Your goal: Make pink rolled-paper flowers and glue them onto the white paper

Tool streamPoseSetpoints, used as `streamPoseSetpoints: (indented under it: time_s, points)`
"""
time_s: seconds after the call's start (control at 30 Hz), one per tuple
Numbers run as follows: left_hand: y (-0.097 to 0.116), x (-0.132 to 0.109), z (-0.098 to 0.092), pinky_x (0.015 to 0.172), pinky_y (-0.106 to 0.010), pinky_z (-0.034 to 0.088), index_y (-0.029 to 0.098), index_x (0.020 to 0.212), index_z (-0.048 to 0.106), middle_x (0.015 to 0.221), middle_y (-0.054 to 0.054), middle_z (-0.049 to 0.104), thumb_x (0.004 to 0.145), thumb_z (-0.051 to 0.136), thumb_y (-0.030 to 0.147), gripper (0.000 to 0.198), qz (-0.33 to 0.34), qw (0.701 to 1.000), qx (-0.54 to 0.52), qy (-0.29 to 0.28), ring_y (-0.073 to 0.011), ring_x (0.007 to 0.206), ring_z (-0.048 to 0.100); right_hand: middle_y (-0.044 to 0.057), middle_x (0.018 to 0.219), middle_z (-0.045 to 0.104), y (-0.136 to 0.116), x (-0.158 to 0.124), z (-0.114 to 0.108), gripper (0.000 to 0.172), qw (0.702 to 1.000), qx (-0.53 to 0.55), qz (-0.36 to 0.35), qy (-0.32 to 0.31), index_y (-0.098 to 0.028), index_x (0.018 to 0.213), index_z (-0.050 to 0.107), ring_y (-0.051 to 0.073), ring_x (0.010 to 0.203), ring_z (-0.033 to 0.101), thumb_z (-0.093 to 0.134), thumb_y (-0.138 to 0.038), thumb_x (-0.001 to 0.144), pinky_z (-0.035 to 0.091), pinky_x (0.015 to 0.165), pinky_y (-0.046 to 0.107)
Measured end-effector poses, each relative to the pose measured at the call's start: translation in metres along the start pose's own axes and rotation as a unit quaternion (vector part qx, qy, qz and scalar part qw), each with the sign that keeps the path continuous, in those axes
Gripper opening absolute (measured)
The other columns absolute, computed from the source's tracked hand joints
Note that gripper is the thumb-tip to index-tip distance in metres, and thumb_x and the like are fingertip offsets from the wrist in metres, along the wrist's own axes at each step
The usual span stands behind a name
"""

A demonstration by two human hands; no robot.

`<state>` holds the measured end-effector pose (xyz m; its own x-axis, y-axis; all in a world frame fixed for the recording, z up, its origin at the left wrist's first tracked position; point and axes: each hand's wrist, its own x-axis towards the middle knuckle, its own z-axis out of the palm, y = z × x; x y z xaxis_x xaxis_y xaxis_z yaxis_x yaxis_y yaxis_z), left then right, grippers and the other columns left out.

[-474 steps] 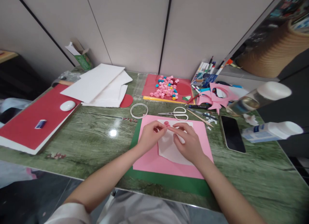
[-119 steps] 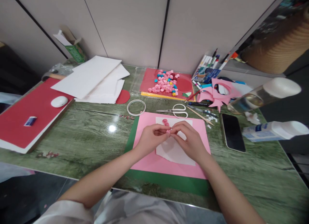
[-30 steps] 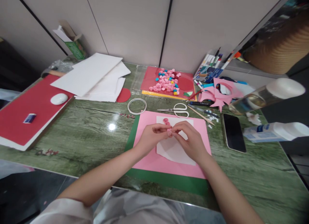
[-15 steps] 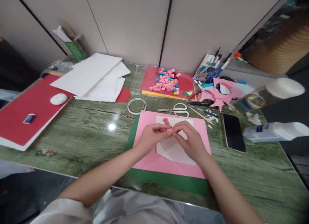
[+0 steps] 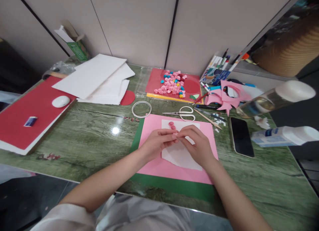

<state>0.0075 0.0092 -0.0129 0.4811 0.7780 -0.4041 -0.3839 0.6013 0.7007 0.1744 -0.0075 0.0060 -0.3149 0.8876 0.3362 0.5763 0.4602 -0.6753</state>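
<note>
- A small pink piece [image 5: 175, 134], partly hidden, is held between the fingertips of the left hand [image 5: 155, 143] and right hand [image 5: 196, 146], both pinched narrow, above a white paper sheet [image 5: 183, 158].
- Just beyond the fingertips, coiled pink pieces [image 5: 171, 124] lie on that sheet, atop a larger pink paper rectangle [image 5: 151, 166].
- The hands cover part of the sheet.
- Farther back on the glossy green desk [image 5: 104, 134] are white-handled metal scissors [image 5: 180, 114] and a white ring [image 5: 133, 109].

Soft, even light; glare spot on tabletop [image 5: 99, 141]; edges stretched, softer.
</note>
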Motion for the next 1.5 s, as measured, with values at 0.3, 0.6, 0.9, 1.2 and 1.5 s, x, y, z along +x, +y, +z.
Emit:
streamPoseSetpoints:
  time_s: [0.3, 0.6, 0.9, 1.2, 1.5]
  points:
    - [0.004, -0.004, 0.007, 0.076, -0.029, 0.047, 0.016, 0.083, 0.069, 0.087, -0.007, 0.065, 0.066, 0.068, 0.022, 0.018, 0.222, 0.945, 0.224, 0.085, -0.0158, 0.081, 0.060, 0.001, 0.075, 0.056, -0.015, 0.001, -0.003, 0.003, 0.996, 0.014, 0.088, 0.026, -0.021, 0.077, 0.056, 0.014, 0.069, 0.053, 0.055, -0.018, 0.078, 0.044, 0.064, 0.029]
    - [0.002, -0.009, 0.010, 0.069, -0.027, 0.047, 0.021, 0.086, 0.069, 0.079, -0.005, 0.063, 0.072, 0.061, 0.017, 0.017, 0.333, 0.840, 0.411, 0.118, -0.0146, 0.075, 0.058, 0.000, 0.071, 0.058, -0.015, 0.000, 0.003, 0.006, 0.987, 0.042, 0.154, 0.022, -0.020, 0.072, 0.057, 0.013, 0.065, 0.052, 0.054, -0.019, 0.076, 0.043, 0.061, 0.027]
    - [0.000, -0.009, 0.009, 0.067, -0.025, 0.047, 0.022, 0.088, 0.069, 0.077, -0.004, 0.062, 0.074, 0.059, 0.018, 0.017, 0.357, 0.805, 0.460, 0.117, -0.0133, 0.073, 0.058, 0.000, 0.071, 0.058, -0.015, 0.001, 0.004, 0.006, 0.987, 0.039, 0.156, 0.029, -0.020, 0.071, 0.056, 0.013, 0.065, 0.051, 0.055, -0.020, 0.076, 0.042, 0.061, 0.027]
    - [-0.003, -0.008, 0.009, 0.069, -0.026, 0.047, 0.022, 0.090, 0.069, 0.080, -0.004, 0.062, 0.075, 0.058, 0.018, 0.019, 0.349, 0.807, 0.464, 0.109, -0.0134, 0.074, 0.058, -0.001, 0.067, 0.054, -0.014, 0.000, 0.007, 0.009, 0.984, 0.050, 0.167, 0.030, -0.020, 0.066, 0.052, 0.013, 0.063, 0.049, 0.054, -0.015, 0.073, 0.040, 0.061, 0.026]
    - [-0.003, -0.008, 0.009, 0.071, -0.027, 0.050, 0.018, 0.089, 0.068, 0.080, -0.005, 0.060, 0.071, 0.063, 0.017, 0.019, 0.289, 0.899, 0.321, 0.073, -0.0138, 0.076, 0.059, -0.002, 0.067, 0.053, -0.015, 0.002, 0.003, 0.010, 0.983, 0.071, 0.171, 0.016, -0.019, 0.064, 0.051, 0.012, 0.064, 0.048, 0.052, -0.012, 0.070, 0.039, 0.063, 0.025]
